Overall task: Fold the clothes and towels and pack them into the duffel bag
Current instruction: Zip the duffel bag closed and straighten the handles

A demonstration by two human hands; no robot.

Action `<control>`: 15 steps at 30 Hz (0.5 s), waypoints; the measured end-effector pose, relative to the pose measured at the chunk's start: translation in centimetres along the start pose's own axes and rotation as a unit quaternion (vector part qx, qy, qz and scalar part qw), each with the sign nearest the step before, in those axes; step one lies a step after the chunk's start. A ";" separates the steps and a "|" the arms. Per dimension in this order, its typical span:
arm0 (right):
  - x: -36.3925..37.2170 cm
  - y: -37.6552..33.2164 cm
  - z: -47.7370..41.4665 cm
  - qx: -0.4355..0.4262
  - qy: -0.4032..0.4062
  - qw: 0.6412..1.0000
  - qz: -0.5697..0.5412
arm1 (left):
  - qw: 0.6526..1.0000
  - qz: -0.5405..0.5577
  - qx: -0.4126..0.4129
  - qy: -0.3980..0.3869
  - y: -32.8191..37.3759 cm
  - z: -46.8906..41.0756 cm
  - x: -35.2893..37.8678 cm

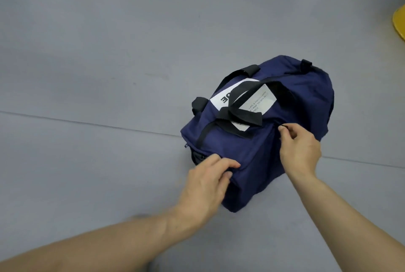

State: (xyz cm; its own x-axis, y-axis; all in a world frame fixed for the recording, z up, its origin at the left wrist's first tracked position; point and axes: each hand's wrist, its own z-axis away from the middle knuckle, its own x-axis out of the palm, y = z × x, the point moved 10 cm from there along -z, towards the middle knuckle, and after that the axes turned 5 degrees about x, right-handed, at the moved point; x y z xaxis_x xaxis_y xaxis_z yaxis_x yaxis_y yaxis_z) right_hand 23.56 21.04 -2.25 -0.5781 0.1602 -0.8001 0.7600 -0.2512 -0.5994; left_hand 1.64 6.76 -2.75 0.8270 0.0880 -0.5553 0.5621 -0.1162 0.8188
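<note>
One navy duffel bag (302, 96) lies on a grey floor (109, 52), two black handles (238, 118) draped over one white label (258, 100). The left hand (206, 184) grips its near end; the right hand (300, 151) pinches one black zipper pull (283, 127).

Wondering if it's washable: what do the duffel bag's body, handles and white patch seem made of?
Duffel bag body: soft matte navy woven fabric, probably nylon or polyester; it creases. Handles: flat black webbing. White patch: smooth printed label, fabric or vinyl unclear.
</note>
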 end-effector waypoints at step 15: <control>-7.3 8.0 -4.2 0.030 -0.080 0.996 0.013 | 0.981 -0.137 0.038 -0.132 -0.3 -1.8 4.7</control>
State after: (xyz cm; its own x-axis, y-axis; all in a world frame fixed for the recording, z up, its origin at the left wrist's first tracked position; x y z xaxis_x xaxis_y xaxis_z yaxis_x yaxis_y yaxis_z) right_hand 35.15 21.88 -1.27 -0.6017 -0.0012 -0.7987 0.7592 -0.3115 -0.5715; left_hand 5.33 9.01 -5.37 0.6131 -0.1314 -0.7790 0.7536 -0.1985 0.6266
